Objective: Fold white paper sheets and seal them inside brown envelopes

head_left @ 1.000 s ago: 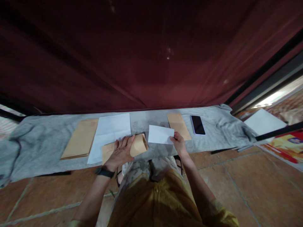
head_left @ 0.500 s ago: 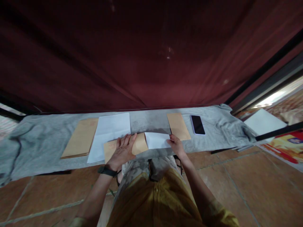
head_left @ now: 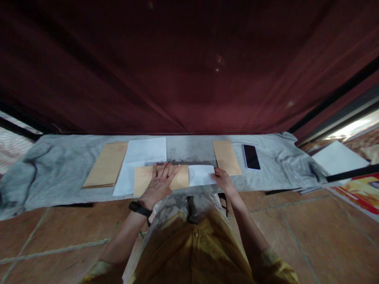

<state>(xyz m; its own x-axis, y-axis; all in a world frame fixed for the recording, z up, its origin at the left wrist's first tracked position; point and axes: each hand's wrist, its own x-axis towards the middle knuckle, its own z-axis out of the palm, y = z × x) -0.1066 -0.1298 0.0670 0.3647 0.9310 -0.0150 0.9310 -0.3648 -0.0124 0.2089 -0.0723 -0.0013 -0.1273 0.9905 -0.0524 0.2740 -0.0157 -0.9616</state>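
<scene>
A brown envelope [head_left: 181, 176] lies near the front edge of the cloth. My left hand [head_left: 161, 184] rests flat on it, fingers spread, a dark band round the wrist. Out of the envelope's right end sticks a folded white sheet of paper [head_left: 200, 175], its inner part hidden by the envelope. My right hand [head_left: 222, 179] pinches that sheet at its right end. Just beyond this hand lies a second brown envelope [head_left: 227, 157]. White paper sheets [head_left: 146, 152] lie behind the left hand, partly under the first envelope.
On the left sits a stack of brown envelopes [head_left: 106, 165]. A phone [head_left: 251, 157] lies at the right on the grey cloth [head_left: 278, 165]. Behind hangs a dark red curtain [head_left: 183, 79]. Dark metal bars [head_left: 334, 96] stand at the right, with a red-yellow package [head_left: 359, 189] below.
The envelope has settled flatter, its right opening no longer gaping. My left hand's fingers are spread a little wider over it. The right hand still pinches the paper. The view has shifted slightly.
</scene>
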